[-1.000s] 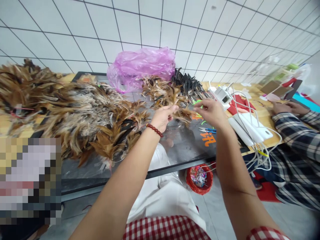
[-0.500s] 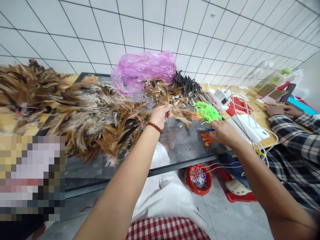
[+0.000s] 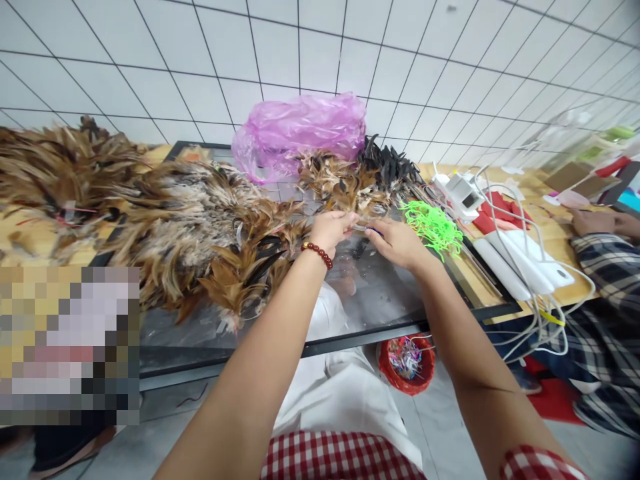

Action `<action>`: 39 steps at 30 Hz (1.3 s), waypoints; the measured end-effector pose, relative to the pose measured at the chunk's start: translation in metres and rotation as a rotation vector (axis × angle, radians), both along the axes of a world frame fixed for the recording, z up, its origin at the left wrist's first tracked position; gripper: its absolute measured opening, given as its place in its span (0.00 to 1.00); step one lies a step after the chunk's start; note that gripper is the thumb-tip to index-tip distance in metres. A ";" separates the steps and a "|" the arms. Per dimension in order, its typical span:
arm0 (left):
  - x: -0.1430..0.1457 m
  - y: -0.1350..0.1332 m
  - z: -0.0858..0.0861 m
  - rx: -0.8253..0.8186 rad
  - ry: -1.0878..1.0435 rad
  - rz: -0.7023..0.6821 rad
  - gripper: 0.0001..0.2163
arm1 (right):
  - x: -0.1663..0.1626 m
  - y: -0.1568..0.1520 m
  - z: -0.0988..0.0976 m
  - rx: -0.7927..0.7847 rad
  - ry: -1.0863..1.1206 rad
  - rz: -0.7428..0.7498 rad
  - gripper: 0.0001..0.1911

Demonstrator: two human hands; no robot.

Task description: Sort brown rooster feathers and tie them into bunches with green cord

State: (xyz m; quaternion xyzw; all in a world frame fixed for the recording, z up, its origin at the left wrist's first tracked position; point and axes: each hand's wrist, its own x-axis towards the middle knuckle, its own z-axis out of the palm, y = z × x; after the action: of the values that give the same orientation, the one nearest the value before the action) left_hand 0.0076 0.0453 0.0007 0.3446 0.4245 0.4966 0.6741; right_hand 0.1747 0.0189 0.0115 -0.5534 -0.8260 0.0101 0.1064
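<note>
My left hand, with a red bead bracelet on the wrist, is closed in a pinch on a small bunch of brown feathers above the glass table top. My right hand meets it fingertip to fingertip. It is closed on a small dark tool with a bit of blue, which looks like small scissors. A heap of neon green ties lies just right of my right hand.
A big pile of brown feathers covers the table's left half. A pink plastic bag and dark feathers lie behind. White chargers and cables sit right. Another person's hand and plaid sleeve rest far right. A red basket stands below.
My right hand dropped to the scissors on the table, then came back left to meet my left hand. The left hand kept its pinch on the feathers.
</note>
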 end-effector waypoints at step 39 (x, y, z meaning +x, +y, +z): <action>0.003 -0.007 0.011 -0.110 -0.060 -0.087 0.06 | 0.066 -0.040 0.005 0.061 -0.168 -0.363 0.20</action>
State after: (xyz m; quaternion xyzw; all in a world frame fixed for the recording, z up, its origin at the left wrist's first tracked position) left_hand 0.0104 0.0382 0.0113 0.3103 0.4155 0.4528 0.7253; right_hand 0.2405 -0.0210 0.0161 -0.6884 -0.7188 -0.0806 0.0538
